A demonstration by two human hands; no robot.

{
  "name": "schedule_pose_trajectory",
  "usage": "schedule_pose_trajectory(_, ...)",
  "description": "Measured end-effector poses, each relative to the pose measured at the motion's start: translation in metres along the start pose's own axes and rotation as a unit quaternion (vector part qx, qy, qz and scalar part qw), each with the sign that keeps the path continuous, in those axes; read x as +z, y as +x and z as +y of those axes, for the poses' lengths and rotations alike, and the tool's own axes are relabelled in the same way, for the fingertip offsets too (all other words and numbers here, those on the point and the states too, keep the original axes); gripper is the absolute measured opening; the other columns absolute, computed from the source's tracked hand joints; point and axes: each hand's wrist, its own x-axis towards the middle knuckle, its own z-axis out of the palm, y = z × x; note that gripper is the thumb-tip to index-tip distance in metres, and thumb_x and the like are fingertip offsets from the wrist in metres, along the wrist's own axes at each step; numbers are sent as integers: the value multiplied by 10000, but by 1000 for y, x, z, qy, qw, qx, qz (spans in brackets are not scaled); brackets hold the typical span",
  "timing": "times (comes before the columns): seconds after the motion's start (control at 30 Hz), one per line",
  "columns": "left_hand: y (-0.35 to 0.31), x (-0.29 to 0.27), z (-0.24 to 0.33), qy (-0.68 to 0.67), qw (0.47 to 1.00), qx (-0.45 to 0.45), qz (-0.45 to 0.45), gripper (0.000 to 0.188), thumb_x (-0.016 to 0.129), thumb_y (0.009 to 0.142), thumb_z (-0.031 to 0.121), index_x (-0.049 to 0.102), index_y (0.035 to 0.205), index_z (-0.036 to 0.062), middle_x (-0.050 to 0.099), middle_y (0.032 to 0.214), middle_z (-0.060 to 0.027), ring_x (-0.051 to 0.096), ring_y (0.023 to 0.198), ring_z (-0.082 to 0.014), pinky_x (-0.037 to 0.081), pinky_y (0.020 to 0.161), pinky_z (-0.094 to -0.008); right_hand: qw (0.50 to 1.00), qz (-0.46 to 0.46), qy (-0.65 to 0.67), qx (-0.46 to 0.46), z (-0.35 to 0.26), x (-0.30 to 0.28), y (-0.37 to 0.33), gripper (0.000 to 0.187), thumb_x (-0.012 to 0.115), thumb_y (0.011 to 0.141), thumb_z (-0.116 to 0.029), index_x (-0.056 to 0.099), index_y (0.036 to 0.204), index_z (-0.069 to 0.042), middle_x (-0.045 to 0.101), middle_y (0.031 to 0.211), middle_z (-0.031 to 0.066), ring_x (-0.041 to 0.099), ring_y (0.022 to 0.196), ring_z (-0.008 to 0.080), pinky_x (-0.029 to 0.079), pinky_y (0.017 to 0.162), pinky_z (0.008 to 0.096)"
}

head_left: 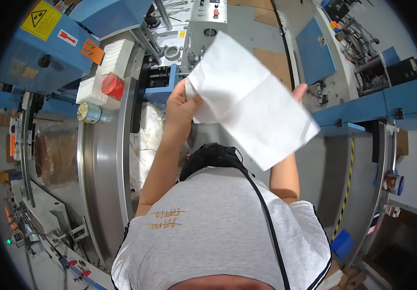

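A creased white sheet (256,96), paper-like and blurred at its lower edge, is held up tilted in front of me. My left hand (182,107) pinches its left edge between thumb and fingers. Behind the sheet's right side is my right hand (300,91); one stretched-out digit sticks out past the edge, and the rest is hidden. Whether that hand touches the sheet does not show.
To my left, a metal rail-edged counter (104,159) carries white stacked pieces (116,55), a red round container (113,86) and a jar (88,112). A blue machine (49,53) rises beyond. Blue frame beams (363,107) run along the right.
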Motion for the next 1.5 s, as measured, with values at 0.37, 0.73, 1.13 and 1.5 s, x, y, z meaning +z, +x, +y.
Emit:
schedule_pose_trajectory(0.37, 9, 2, -3, 243, 961, 110, 75, 306, 511, 829, -41, 550, 1125, 28, 626, 997, -53, 575, 913, -121, 461, 801, -258, 872, -94, -476, -61, -1, 13, -49, 1110, 438, 706, -791, 245, 1388, 65, 511, 1273, 177, 482, 1189, 225, 315, 1023, 330)
schedule_pose_trajectory(0.73, 13, 10, -7, 451, 835, 259, 179, 352, 387, 799, -44, 524, 1120, 3, 599, 941, -232, 595, 849, -395, 473, 757, -402, 882, -4, -461, -102, 11, 25, -41, 638, 652, 849, -276, 365, 1347, 2, 529, 1179, 67, 488, 1079, 116, 391, 923, 265)
schedule_pose_trajectory(1.13, 2, -12, -1, 78, 994, 70, -16, 314, 491, 764, -94, 599, 1043, -1, 617, 944, -26, 561, 882, -85, 440, 781, -232, 826, 182, -453, -282, -14, 1, -20, 245, 620, 892, -180, 613, 1055, 2, 627, 947, 16, 552, 838, 74, 443, 750, 223)
schedule_pose_trajectory(1.5, -10, 0, 21, 73, 987, 92, -114, 995, 418, 599, -146, 62, 1480, 150, 475, 1268, -101, 494, 1133, -191, 386, 958, -321, 769, 199, -519, -315, -28, -2, -14, 332, 592, 911, -262, 604, 1085, 20, 627, 894, 26, 539, 797, 65, 449, 701, 206)
